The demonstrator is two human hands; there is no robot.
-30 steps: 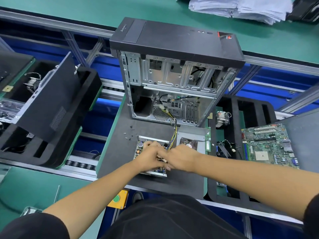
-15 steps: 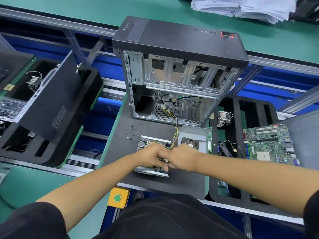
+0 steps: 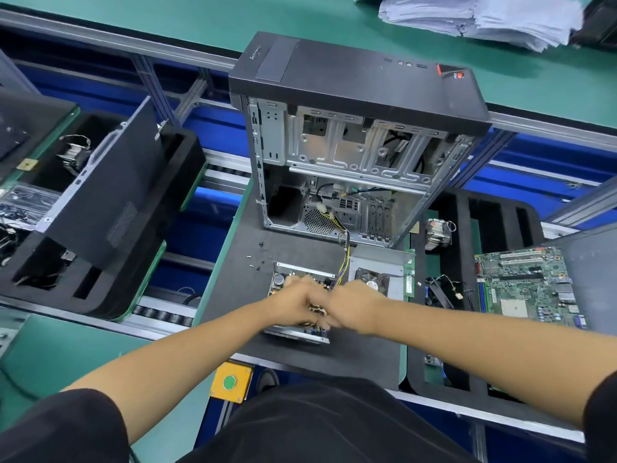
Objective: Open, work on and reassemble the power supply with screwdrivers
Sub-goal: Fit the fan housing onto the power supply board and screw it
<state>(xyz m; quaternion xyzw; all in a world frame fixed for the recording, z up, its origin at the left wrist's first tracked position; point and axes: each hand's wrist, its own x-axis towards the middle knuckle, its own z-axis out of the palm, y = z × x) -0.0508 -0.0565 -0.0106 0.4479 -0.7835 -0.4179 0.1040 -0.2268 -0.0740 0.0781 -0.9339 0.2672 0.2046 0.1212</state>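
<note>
On dark mat (image 3: 240,295) over green bench, both hands' fingers curled into opened power supply (image 3: 283,279), grip unclear

case (image 3: 360,95) behind power supply (image 3: 300,282) | cover (image 3: 379,265) right | motherboard (image 3: 524,285) far right

An electronics assembly or repair line: a roller conveyor (image 3: 160,315) with aluminium rails carries foam trays (image 3: 110,295), an opened computer case (image 3: 360,145) and a bare motherboard (image 3: 524,285) between green counters (image 3: 200,18).
</note>
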